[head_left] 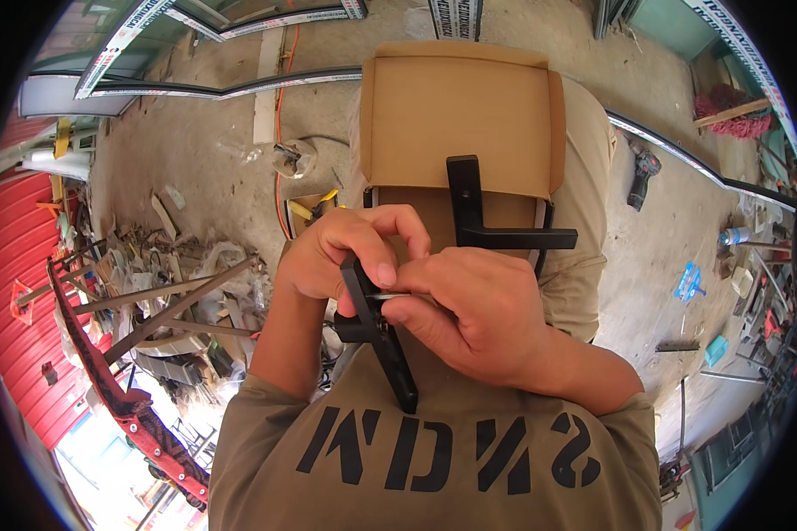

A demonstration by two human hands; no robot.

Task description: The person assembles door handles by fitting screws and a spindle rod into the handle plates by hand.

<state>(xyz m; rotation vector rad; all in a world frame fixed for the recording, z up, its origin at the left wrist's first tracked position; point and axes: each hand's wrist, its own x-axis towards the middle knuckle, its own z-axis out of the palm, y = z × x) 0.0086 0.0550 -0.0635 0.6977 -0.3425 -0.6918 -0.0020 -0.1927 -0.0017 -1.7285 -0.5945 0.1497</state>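
My left hand (328,252) grips a black door handle (396,367) in front of my chest, its long flat plate slanting down toward me. With thumb and forefinger, my right hand (491,310) pinches a thin silvery metal piece (391,296) against the middle of that plate. Its exact kind cannot be made out, and my fingers cover part of it. Just beyond my hands, an open brown cardboard box (460,115) lies across my lap. A second black door handle (467,190), L-shaped, rests over the near part of this box, touched by neither hand.
A cordless drill (644,173) lies on the concrete floor at the right. Long taped metal frames (292,82) cross the floor ahead. An orange cable (279,177) runs near a small tub (294,159). Scrap and plastic (195,305) pile up at the left beside a red corrugated wall (18,230).
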